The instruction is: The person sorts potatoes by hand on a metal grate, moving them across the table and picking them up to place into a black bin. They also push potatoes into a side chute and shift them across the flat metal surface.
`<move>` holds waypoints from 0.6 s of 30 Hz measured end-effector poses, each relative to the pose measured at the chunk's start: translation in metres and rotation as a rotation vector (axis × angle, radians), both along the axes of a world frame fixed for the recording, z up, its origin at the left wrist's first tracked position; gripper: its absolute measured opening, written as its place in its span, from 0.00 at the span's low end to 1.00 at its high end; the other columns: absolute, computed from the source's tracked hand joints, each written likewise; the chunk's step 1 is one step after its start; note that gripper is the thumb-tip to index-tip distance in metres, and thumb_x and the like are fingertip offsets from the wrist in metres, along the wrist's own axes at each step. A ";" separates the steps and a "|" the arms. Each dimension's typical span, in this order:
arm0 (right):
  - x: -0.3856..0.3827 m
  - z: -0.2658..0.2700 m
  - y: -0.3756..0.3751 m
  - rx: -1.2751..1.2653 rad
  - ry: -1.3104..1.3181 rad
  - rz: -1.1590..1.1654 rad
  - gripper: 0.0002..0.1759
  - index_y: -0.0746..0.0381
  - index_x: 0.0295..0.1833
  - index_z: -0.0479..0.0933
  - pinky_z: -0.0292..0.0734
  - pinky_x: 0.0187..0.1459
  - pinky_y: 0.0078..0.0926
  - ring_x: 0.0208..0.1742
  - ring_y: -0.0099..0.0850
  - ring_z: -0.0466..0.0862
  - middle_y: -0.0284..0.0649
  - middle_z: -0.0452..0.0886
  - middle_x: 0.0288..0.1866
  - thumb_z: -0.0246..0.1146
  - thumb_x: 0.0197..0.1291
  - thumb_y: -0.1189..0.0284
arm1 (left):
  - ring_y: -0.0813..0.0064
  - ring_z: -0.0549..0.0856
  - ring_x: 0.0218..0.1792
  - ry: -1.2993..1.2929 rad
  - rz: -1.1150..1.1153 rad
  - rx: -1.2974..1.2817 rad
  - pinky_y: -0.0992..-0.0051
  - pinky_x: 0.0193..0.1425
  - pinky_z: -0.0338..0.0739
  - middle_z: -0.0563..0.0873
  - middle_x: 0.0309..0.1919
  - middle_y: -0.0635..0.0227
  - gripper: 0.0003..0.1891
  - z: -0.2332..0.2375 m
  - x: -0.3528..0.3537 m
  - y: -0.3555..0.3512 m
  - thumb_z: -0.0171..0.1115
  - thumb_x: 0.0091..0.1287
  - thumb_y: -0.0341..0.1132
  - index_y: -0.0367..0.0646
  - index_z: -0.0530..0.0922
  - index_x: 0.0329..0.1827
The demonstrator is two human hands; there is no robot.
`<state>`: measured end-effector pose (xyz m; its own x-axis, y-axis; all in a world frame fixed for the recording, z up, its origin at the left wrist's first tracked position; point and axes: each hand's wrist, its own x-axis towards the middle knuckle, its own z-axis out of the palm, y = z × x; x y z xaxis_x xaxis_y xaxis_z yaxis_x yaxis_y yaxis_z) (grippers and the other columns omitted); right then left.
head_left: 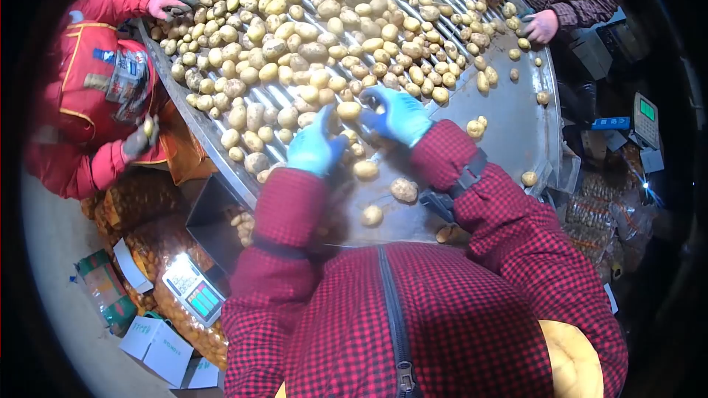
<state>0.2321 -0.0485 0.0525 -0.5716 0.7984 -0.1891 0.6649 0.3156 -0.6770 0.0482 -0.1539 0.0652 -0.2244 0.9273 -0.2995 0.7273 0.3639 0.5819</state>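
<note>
Two gloved hands over the near edge of the potato heap. Left hand (310, 149) partly open, thumb set apart from the fingers; right hand (402, 118) partly open too, fingers curled loosely, a gap between them and the thumb. One potato (349, 110) lies between the two, close to the fingertips of both; contact cannot be told, and neither hand visibly closes on it. Facing inward like this, the hands probably fence it from either side, a loose curl suiting something round that rolls.

Heap (295, 44) spread over metal bars (267, 101), densest at the far side, thinner toward the wearer. The bars run side by side, their grooves likely giving potatoes some seat. Smooth sheet of the desk (472, 99) carries only scattered ones: a pale one (365, 169) just below the hands, a rougher one (403, 190) nearby, a small one (372, 215) nearest the wearer. Raised rim (193, 127) along the left side, presumably there to stop rolling.

Co-worker on the left: lower hand (138, 138) has a small potato (148, 127) at its fingers, away from the heap. Co-worker on the right: both hands at the far edge, one (540, 27) resting near stray potatoes.
</note>
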 end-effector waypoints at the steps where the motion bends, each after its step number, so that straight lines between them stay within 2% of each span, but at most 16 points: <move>1: -0.011 0.001 -0.003 0.108 -0.139 0.069 0.23 0.50 0.62 0.78 0.79 0.54 0.43 0.54 0.43 0.86 0.44 0.85 0.55 0.64 0.63 0.58 | 0.43 0.85 0.52 0.051 -0.005 -0.010 0.52 0.57 0.79 0.85 0.48 0.41 0.37 -0.001 0.007 0.004 0.71 0.59 0.45 0.51 0.68 0.72; 2: -0.021 0.002 -0.006 0.214 -0.278 0.137 0.24 0.48 0.63 0.77 0.79 0.55 0.46 0.57 0.45 0.84 0.44 0.84 0.58 0.64 0.62 0.57 | 0.44 0.85 0.52 0.132 0.003 -0.068 0.52 0.57 0.79 0.84 0.49 0.41 0.38 -0.002 0.013 0.010 0.70 0.59 0.45 0.51 0.65 0.74; 3: -0.029 0.000 -0.007 0.231 -0.375 0.188 0.24 0.48 0.65 0.76 0.78 0.56 0.47 0.59 0.42 0.84 0.42 0.82 0.61 0.62 0.63 0.57 | 0.45 0.85 0.53 0.211 0.011 -0.124 0.52 0.56 0.80 0.84 0.50 0.41 0.40 -0.004 0.017 0.018 0.69 0.60 0.44 0.51 0.63 0.76; 5: -0.043 -0.006 -0.003 0.242 -0.441 0.207 0.23 0.47 0.65 0.76 0.78 0.57 0.47 0.59 0.42 0.84 0.42 0.82 0.58 0.61 0.64 0.57 | 0.46 0.85 0.54 0.332 0.029 -0.190 0.52 0.55 0.80 0.83 0.53 0.42 0.41 -0.014 0.016 0.027 0.68 0.61 0.44 0.51 0.58 0.77; 6: -0.046 -0.010 -0.002 0.245 -0.474 0.218 0.23 0.47 0.64 0.76 0.78 0.57 0.47 0.59 0.42 0.84 0.42 0.82 0.57 0.60 0.65 0.57 | 0.45 0.83 0.56 0.307 -0.013 -0.234 0.53 0.58 0.79 0.81 0.56 0.42 0.39 -0.012 0.014 0.031 0.67 0.62 0.44 0.50 0.61 0.76; 7: -0.045 -0.008 -0.001 0.290 -0.442 0.219 0.24 0.47 0.65 0.76 0.79 0.58 0.44 0.60 0.41 0.83 0.43 0.82 0.61 0.59 0.66 0.56 | 0.43 0.82 0.58 0.283 -0.053 -0.275 0.53 0.60 0.78 0.79 0.59 0.42 0.37 -0.004 0.013 0.035 0.66 0.63 0.45 0.48 0.63 0.75; 8: -0.043 -0.004 0.002 0.236 -0.373 0.178 0.25 0.48 0.65 0.77 0.79 0.57 0.44 0.59 0.42 0.84 0.44 0.83 0.60 0.61 0.64 0.55 | 0.42 0.81 0.60 0.258 -0.094 -0.314 0.53 0.62 0.77 0.77 0.63 0.42 0.36 0.005 0.012 0.038 0.65 0.64 0.45 0.47 0.65 0.74; 9: -0.037 0.000 0.006 0.183 -0.305 0.136 0.26 0.49 0.64 0.78 0.79 0.57 0.44 0.57 0.44 0.84 0.45 0.83 0.60 0.63 0.62 0.55 | 0.43 0.80 0.61 0.279 -0.157 -0.306 0.52 0.63 0.76 0.76 0.63 0.42 0.29 0.013 0.013 0.035 0.60 0.68 0.45 0.49 0.68 0.71; 10: -0.028 0.001 0.011 0.128 -0.242 0.094 0.27 0.50 0.64 0.79 0.79 0.56 0.43 0.56 0.45 0.84 0.46 0.84 0.59 0.65 0.60 0.54 | 0.45 0.80 0.62 0.347 -0.176 -0.271 0.54 0.64 0.76 0.77 0.62 0.43 0.33 0.004 0.013 0.029 0.64 0.65 0.44 0.50 0.66 0.73; 11: -0.007 -0.015 0.023 -0.047 0.049 0.004 0.28 0.52 0.61 0.82 0.81 0.54 0.34 0.49 0.39 0.87 0.46 0.87 0.52 0.71 0.54 0.57 | 0.47 0.79 0.63 0.412 -0.197 -0.237 0.56 0.64 0.76 0.77 0.62 0.44 0.37 -0.014 0.011 0.021 0.67 0.61 0.43 0.52 0.64 0.75; 12: 0.007 0.005 0.021 -0.381 0.169 -0.175 0.30 0.59 0.62 0.81 0.81 0.51 0.25 0.48 0.30 0.86 0.43 0.87 0.49 0.75 0.53 0.64 | 0.49 0.79 0.64 0.478 -0.215 -0.200 0.58 0.65 0.76 0.77 0.62 0.44 0.42 -0.023 0.011 0.018 0.71 0.58 0.43 0.53 0.62 0.77; 14: 0.035 0.006 0.020 -0.597 0.535 -0.397 0.27 0.68 0.62 0.79 0.81 0.49 0.21 0.48 0.24 0.84 0.41 0.86 0.49 0.73 0.56 0.70 | 0.46 0.76 0.66 0.297 -0.074 -0.233 0.51 0.70 0.69 0.77 0.65 0.48 0.24 -0.016 0.016 0.023 0.50 0.73 0.41 0.52 0.69 0.72; 15: 0.049 0.022 0.014 -0.575 0.484 -0.364 0.27 0.72 0.61 0.78 0.81 0.48 0.22 0.47 0.25 0.85 0.40 0.86 0.50 0.72 0.58 0.70 | 0.46 0.76 0.66 0.305 -0.088 -0.274 0.51 0.70 0.69 0.76 0.66 0.49 0.25 -0.012 0.017 0.028 0.51 0.72 0.41 0.51 0.67 0.73; 16: 0.058 0.024 0.009 -0.543 0.484 -0.279 0.28 0.68 0.63 0.78 0.82 0.48 0.24 0.47 0.25 0.85 0.41 0.86 0.51 0.72 0.58 0.70 | 0.47 0.76 0.67 0.315 -0.101 -0.309 0.51 0.70 0.70 0.76 0.66 0.50 0.27 -0.008 0.019 0.034 0.53 0.72 0.41 0.50 0.66 0.74; 17: 0.065 0.027 -0.002 -0.503 0.342 -0.233 0.30 0.66 0.63 0.78 0.81 0.50 0.25 0.48 0.27 0.85 0.41 0.87 0.50 0.75 0.56 0.66 | 0.50 0.76 0.68 0.360 -0.078 -0.271 0.57 0.68 0.75 0.79 0.63 0.48 0.45 -0.005 0.020 0.036 0.75 0.51 0.37 0.50 0.64 0.75; 18: 0.062 0.042 -0.017 -0.466 0.203 -0.189 0.33 0.64 0.63 0.79 0.81 0.51 0.26 0.50 0.28 0.85 0.41 0.87 0.50 0.77 0.53 0.61 | 0.50 0.76 0.68 0.348 -0.094 -0.261 0.57 0.68 0.74 0.79 0.63 0.48 0.45 -0.007 0.021 0.036 0.76 0.50 0.37 0.49 0.64 0.74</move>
<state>0.2938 -0.0655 0.0944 -0.4878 0.7489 -0.4486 0.5223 -0.1613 -0.8373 0.0691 -0.1181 0.0582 -0.2718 0.8519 -0.4476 0.9006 0.3891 0.1938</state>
